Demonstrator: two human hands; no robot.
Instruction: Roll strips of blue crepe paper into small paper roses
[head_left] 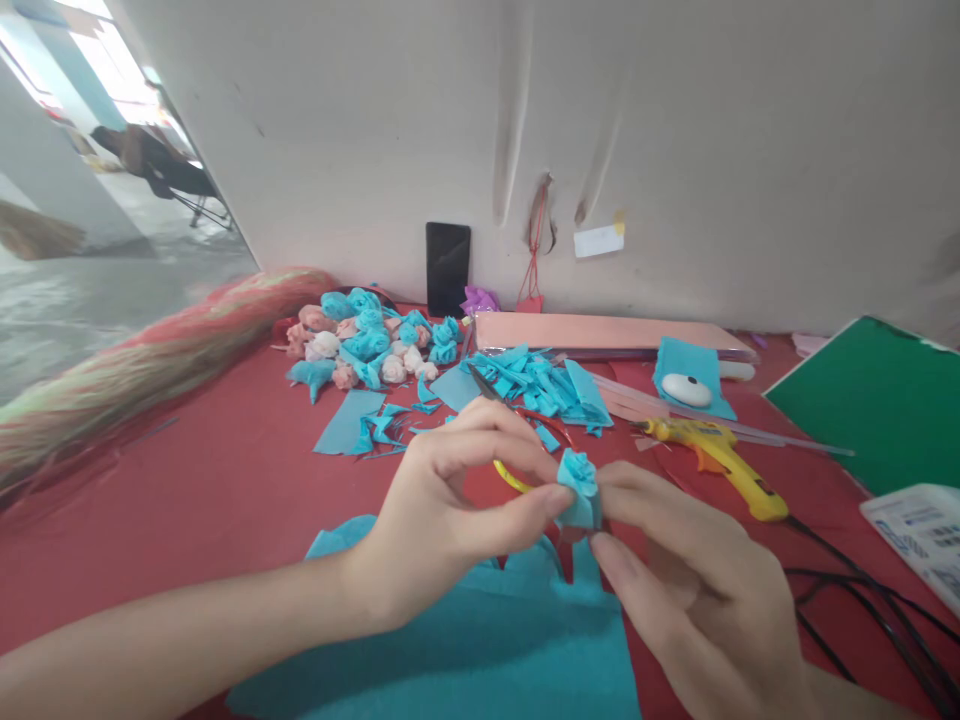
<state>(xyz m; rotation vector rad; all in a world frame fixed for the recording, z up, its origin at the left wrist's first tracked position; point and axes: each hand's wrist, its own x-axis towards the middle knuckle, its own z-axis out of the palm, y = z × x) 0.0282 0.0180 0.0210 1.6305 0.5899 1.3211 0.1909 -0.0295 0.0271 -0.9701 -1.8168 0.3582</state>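
A small rolled blue paper flower (577,485) is held upright between both hands. My left hand (465,490) pinches its left side between thumb and fingers. From the right, my right hand (690,570) holds its other side and lower end with thumb and fingertips. Beneath the hands lies a large blue paper sheet (465,640) with a jagged upper edge. Scissors with red and yellow handles (512,478) lie behind the hands, partly hidden by my left hand. Blue paper strips (536,380) are piled just beyond them.
Blue, pink and white paper flowers (367,340) are heaped at the back left. A phone (448,268) leans on the wall. At right are a yellow glue gun (720,460) with black cable, a white mouse (686,390) and a green board (877,400).
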